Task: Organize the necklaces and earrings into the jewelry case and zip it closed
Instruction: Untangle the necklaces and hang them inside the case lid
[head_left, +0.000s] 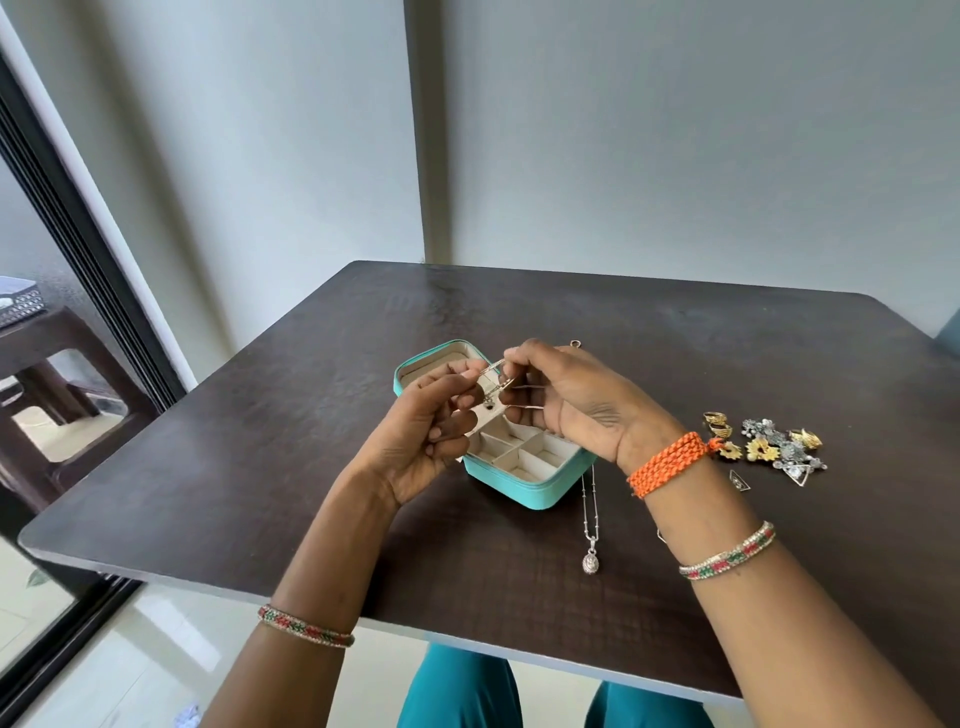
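**A:** Fingers (470, 371) of the left hand (423, 441) and right hand (566, 400) are both pinching a thin chain necklace (497, 375) over the open teal jewelry case (524, 486), mid-frame. Probably keeping it taut so it won't tangle going in?

**B:** Looks like it. Its compartments are right underneath, so it's a short drop. Another pendant necklace (591, 540) lies on the surface (260, 441) just right of the case, and the earrings (763, 447) sit piled at right, well apart. Zipping comes way later, I'd guess.
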